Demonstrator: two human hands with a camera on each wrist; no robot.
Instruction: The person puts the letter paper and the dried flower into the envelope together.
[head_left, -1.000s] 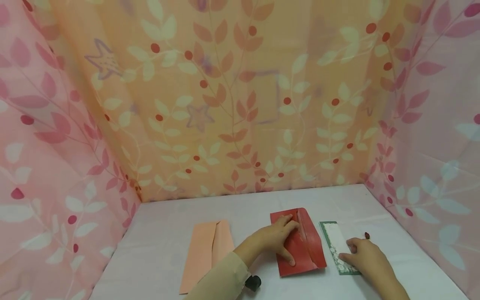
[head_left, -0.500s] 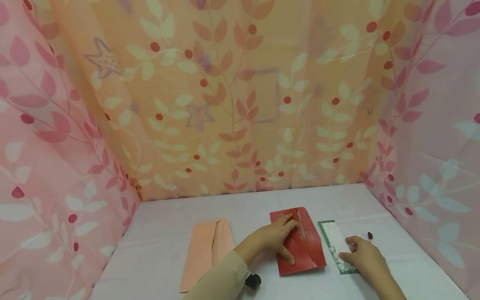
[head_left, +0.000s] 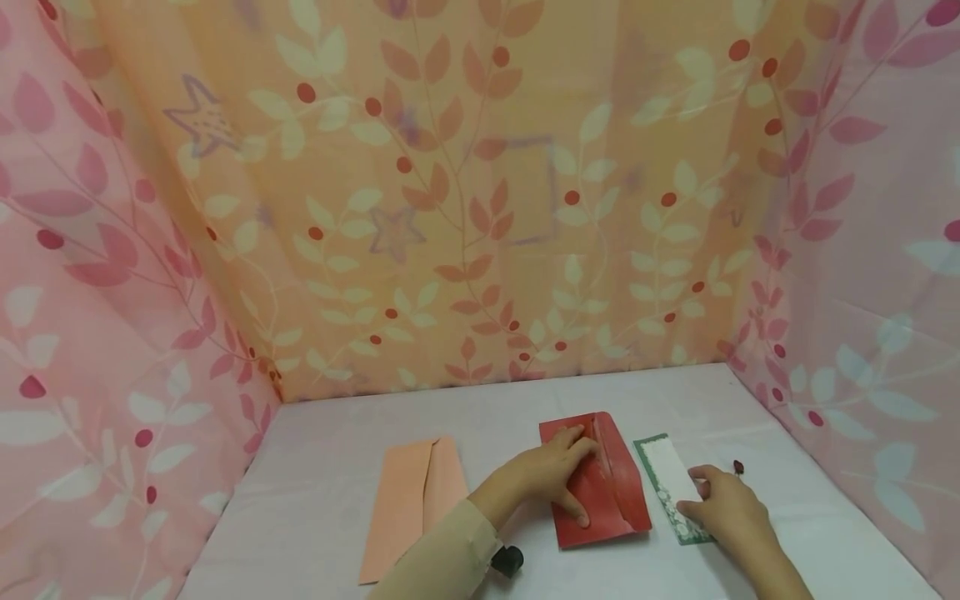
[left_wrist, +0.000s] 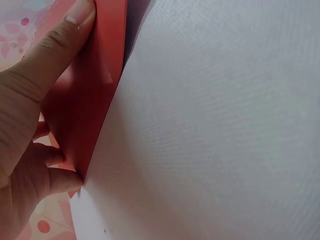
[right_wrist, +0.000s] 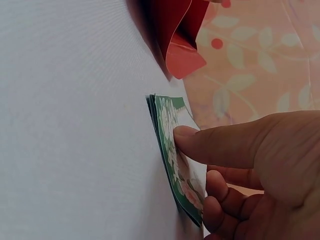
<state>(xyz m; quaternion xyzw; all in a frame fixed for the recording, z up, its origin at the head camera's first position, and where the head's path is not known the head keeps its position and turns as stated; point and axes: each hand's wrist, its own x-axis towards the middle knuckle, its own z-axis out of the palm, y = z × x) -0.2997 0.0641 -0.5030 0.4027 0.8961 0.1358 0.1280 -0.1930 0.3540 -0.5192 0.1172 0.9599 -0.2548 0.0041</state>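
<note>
My left hand (head_left: 551,477) lies on a red envelope (head_left: 600,525), its fingers and thumb spread over the paper. The envelope's flap is unfolded to the right. In the left wrist view the thumb rests on the red paper (left_wrist: 82,105) and the fingertips touch it near an edge. To the right, my right hand (head_left: 731,504) pinches the side of a white card with a green floral border (head_left: 667,467). In the right wrist view the thumb presses on the card (right_wrist: 172,130), with the other fingers curled at its edge. Its border shows more than one layer.
A peach envelope (head_left: 401,500) lies on the white table (head_left: 322,467) at the left, partly behind the left sleeve. A small dark red item (head_left: 738,467) is just beyond the right hand. Patterned cloth (head_left: 465,208) surrounds the back and sides.
The card and the right hand have shifted slightly to the left. The left hand stays in place on the red envelope. The whole head view has drifted a little.
</note>
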